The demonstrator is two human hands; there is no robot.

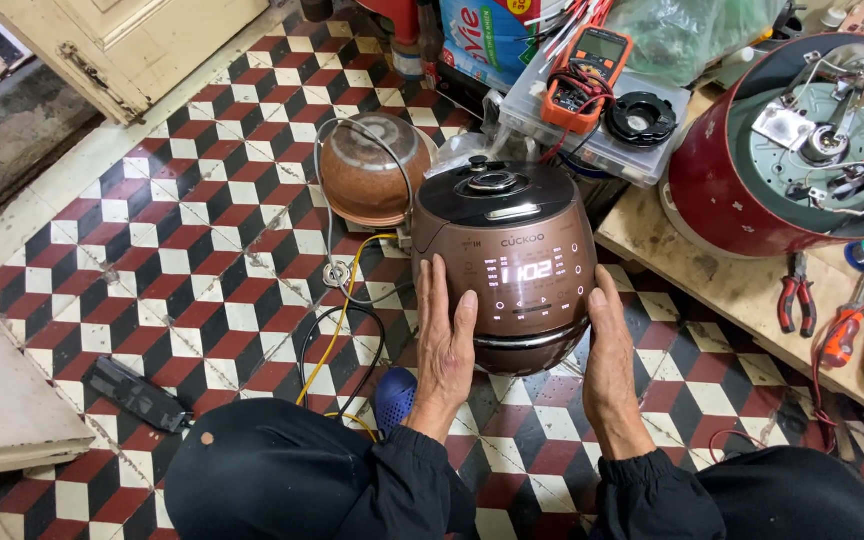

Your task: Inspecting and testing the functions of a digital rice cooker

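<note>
A brown electric rice cooker point(505, 262) with a black lid and a lit front display stands on the tiled floor in front of me. My left hand point(445, 345) lies flat against its left side, fingers stretched upward. My right hand point(609, 355) presses flat against its right side. Both hands clasp the cooker between them. Behind the cooker an upturned copper-coloured inner pot point(374, 165) rests on the floor. Cables, one yellow point(337, 330), run from the cooker across the tiles.
A low wooden board point(742, 290) at right carries an opened red cooker base point(802, 140), red-handled pliers point(797, 300) and a screwdriver. A clear box with an orange multimeter point(582, 70) sits behind. A black power strip point(137, 393) lies at left, near a door point(122, 40).
</note>
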